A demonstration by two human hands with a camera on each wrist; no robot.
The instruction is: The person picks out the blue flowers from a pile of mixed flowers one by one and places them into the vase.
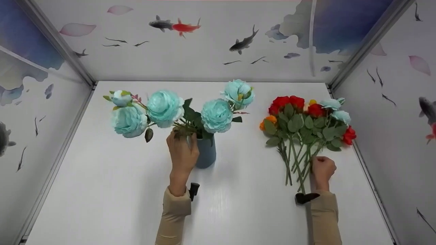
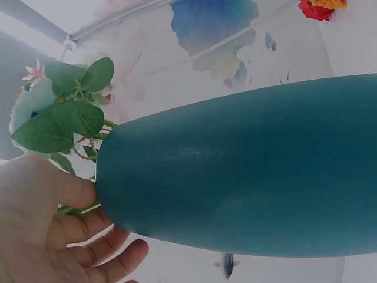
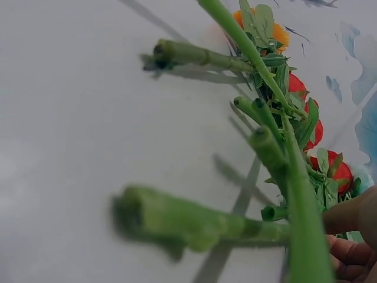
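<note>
The blue-grey vase stands on the white tabletop, left of the middle and well apart from every edge. A broad stretch of tabletop lies between it and the loose bunch of flowers on the right, and another opens on its left side. The bunch has far less margin: its rightmost red bloom reaches the right edge in the head view. The topmost of the turquoise flowers comes near the line of the back edge, though it is raised above the surface.

The vase is upright, its long axis vertical and its mouth up. From the mouth the turquoise flowers spread sideways, some leaning left, others right. The bunch lies with its long axis running from back to front, with red, orange and pale blue heads toward the back wall and cut stem ends toward the person.

The left hand is at the vase rim, thumb and fingers pinching a green stem there. The right hand is beside the bunch's stems, fingers curled; whether they grip one cannot be told. Beige sleeves come in from the front, and grey rails frame the painted walls.
</note>
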